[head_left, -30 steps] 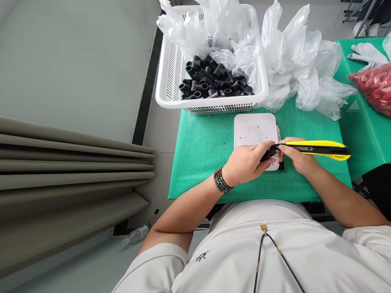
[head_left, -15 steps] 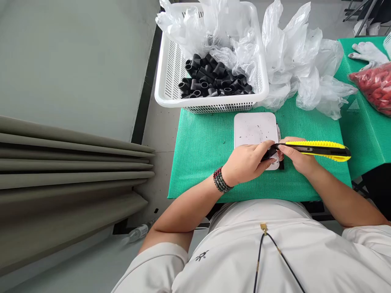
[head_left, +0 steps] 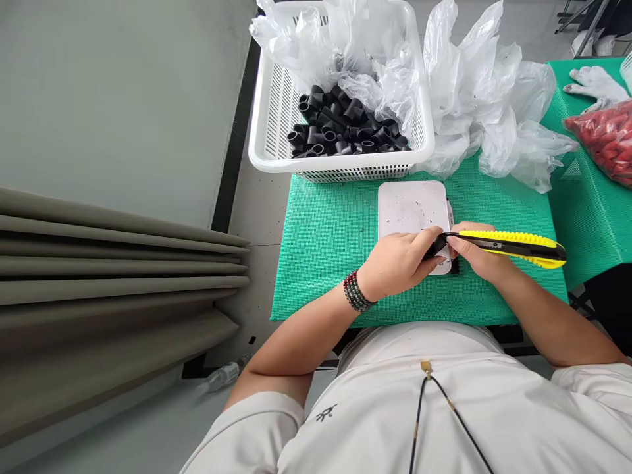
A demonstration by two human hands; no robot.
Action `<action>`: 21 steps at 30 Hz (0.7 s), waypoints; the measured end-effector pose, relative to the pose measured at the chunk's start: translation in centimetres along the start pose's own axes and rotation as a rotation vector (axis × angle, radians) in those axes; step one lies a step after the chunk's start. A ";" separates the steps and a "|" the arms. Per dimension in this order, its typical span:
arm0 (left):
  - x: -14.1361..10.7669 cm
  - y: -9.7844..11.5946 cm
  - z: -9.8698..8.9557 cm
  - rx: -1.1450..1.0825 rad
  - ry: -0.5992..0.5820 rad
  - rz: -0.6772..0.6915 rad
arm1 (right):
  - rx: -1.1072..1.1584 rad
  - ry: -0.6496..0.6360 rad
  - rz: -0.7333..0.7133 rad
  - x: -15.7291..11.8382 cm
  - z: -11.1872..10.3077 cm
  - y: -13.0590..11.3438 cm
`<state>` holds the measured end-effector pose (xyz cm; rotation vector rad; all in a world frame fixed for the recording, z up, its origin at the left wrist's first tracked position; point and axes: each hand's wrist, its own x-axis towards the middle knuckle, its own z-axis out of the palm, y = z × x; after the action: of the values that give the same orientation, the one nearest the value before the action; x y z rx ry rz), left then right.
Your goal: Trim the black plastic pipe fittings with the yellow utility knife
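My left hand [head_left: 399,264] is closed around a black pipe fitting [head_left: 434,247], most of which my fingers cover. In my right hand [head_left: 480,253] is a yellow and black utility knife [head_left: 526,248], its handle pointing right and its front end meeting the fitting. Where the blade touches is too small to make out. Both hands are over the lower part of a white flat-topped scale-like box [head_left: 412,205], which has dark shavings scattered on it. More black pipe fittings [head_left: 340,125] lie heaped in a white plastic basket [head_left: 343,166] beyond it.
Clear plastic bags [head_left: 486,92] spill over the basket and the table's back. A green mesh cloth [head_left: 320,263] covers the table. On the adjoining green table at the right lie a bag of red parts [head_left: 605,141] and a white glove [head_left: 595,85]. A curtain [head_left: 123,263] hangs at left.
The rear end of the utility knife has tipped slightly toward my body, its front end staying at the fitting. My left hand holds the fitting in nearly the same place.
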<state>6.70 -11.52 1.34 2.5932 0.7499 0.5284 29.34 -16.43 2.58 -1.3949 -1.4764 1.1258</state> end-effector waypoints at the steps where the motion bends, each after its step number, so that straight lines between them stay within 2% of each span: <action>1: 0.0 0.0 0.0 0.001 -0.001 0.002 | -0.007 0.002 -0.002 0.0 0.0 0.0; 10: 0.2 0.3 -0.3 0.002 -0.062 -0.027 | -0.063 -0.044 0.041 -0.1 -0.2 0.3; 21: 0.3 0.2 -0.3 0.012 -0.058 -0.009 | -0.105 -0.021 0.056 -0.2 -0.1 0.4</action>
<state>6.86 -11.46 1.75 2.6028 0.7474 0.4460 29.58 -16.58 2.28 -1.5091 -1.5390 1.1146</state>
